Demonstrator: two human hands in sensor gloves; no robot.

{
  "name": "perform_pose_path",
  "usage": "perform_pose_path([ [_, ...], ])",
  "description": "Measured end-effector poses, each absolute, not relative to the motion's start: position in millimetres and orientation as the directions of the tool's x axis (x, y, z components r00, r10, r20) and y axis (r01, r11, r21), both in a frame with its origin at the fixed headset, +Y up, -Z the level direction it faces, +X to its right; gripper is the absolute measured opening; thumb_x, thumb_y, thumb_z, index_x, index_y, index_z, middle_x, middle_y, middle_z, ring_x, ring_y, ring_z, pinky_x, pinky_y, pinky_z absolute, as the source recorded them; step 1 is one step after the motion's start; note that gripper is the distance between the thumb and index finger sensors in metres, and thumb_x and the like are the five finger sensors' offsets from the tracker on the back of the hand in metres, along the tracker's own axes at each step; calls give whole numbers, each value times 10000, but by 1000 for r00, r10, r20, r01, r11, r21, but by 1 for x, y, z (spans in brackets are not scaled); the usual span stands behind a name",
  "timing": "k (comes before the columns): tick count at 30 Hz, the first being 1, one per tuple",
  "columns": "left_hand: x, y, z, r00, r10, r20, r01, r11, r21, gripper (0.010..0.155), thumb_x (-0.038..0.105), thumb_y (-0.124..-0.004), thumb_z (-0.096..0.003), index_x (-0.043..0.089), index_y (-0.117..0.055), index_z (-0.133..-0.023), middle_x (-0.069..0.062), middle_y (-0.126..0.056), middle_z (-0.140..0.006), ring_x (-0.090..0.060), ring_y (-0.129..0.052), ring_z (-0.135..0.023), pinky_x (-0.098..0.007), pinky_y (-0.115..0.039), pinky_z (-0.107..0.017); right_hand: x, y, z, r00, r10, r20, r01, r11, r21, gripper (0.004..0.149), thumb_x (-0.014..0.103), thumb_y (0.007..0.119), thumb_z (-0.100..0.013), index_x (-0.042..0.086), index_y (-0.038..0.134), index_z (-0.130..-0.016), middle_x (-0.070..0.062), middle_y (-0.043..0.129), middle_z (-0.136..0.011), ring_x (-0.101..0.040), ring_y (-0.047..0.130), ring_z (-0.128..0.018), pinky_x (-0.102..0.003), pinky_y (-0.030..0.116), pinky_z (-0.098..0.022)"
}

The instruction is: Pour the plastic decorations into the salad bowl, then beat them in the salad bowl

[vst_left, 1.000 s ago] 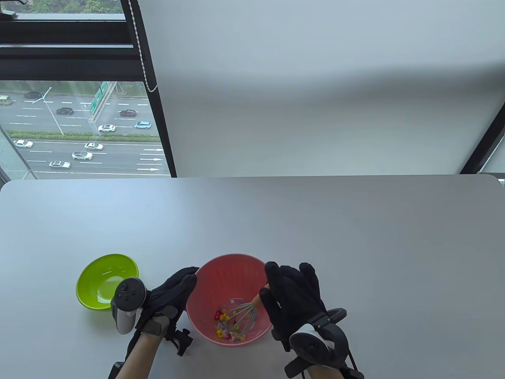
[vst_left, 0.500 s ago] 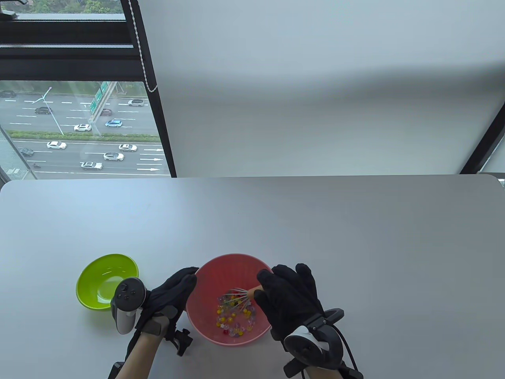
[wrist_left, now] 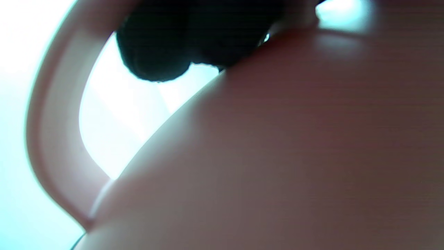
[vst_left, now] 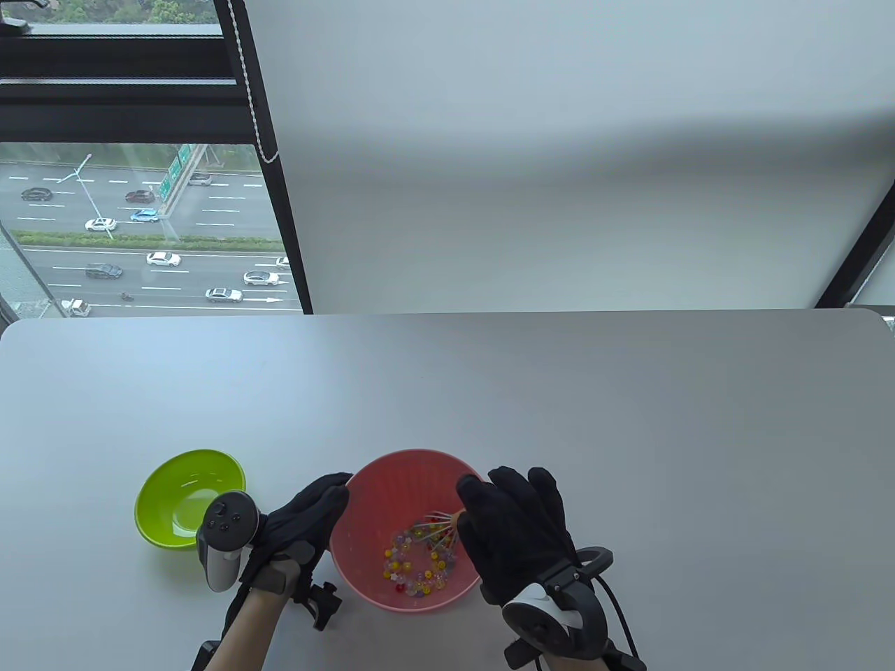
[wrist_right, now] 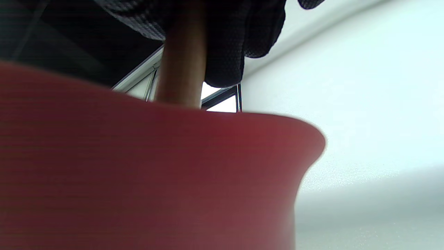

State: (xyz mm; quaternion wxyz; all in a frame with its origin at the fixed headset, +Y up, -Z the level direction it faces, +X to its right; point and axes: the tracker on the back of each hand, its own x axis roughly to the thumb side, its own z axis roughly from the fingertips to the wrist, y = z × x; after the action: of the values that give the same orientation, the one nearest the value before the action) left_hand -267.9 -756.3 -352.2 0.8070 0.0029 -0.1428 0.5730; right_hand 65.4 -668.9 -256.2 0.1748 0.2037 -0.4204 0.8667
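A pink salad bowl (vst_left: pixel 402 475) stands near the table's front edge, with several small coloured plastic decorations (vst_left: pixel 419 563) on its bottom. My left hand (vst_left: pixel 308 521) grips the bowl's left rim; the left wrist view shows dark fingertips (wrist_left: pixel 156 59) over the bowl's wall (wrist_left: pixel 277 156). My right hand (vst_left: pixel 510 531) holds the wooden handle (wrist_right: pixel 182 69) of a wire whisk (vst_left: pixel 437 528) whose head is down among the decorations. In the right wrist view the bowl's outer wall (wrist_right: pixel 138 173) fills the lower frame.
A green bowl (vst_left: pixel 189 496) that looks empty sits to the left of the pink bowl, close to my left hand. The grey table (vst_left: pixel 559 419) stretches wide behind and to the right. A window and a pale wall lie beyond its far edge.
The whisk head has swept from the bowl's lower middle toward its upper right. The decorations have spread out across the bottom. My left hand has stayed still.
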Motion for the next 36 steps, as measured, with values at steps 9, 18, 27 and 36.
perform_pose_path([
  [9,-268,-756,-352,302,924,233,-926,343,-159,644,635,-650,-566,139,-792,-953,27,-930,-420,-283,-938,-519,-579,-581,-717,69,-667,-256,-844,173,507,-503,-581,-640,575,544,605,-605,362,420,-1117,116,855,-847,-202,673,-956,-502,385,-811],
  [18,-268,-757,-352,302,924,233,-926,343,-159,645,634,-649,-567,138,-792,-953,27,-930,-421,-283,-938,-519,-580,-580,-718,67,-672,-261,-800,270,536,-574,-601,-556,584,562,628,-595,330,471,-1107,128,891,-823,-179,734,-926,-502,406,-810],
  [27,-268,-757,-352,302,924,232,-926,343,-159,645,636,-648,-567,139,-793,-952,27,-930,-421,-284,-938,-519,-579,-580,-718,61,-674,-260,-824,207,528,-528,-621,-579,528,565,713,-569,364,580,-1039,136,901,-852,-161,749,-936,-500,426,-807],
  [36,-268,-757,-352,301,925,232,-926,342,-160,645,636,-649,-566,139,-794,-951,27,-930,-420,-284,-938,-519,-579,-580,-718,60,-673,-258,-839,159,520,-496,-616,-612,515,556,707,-576,384,568,-1042,131,883,-875,-169,718,-956,-504,410,-810],
])
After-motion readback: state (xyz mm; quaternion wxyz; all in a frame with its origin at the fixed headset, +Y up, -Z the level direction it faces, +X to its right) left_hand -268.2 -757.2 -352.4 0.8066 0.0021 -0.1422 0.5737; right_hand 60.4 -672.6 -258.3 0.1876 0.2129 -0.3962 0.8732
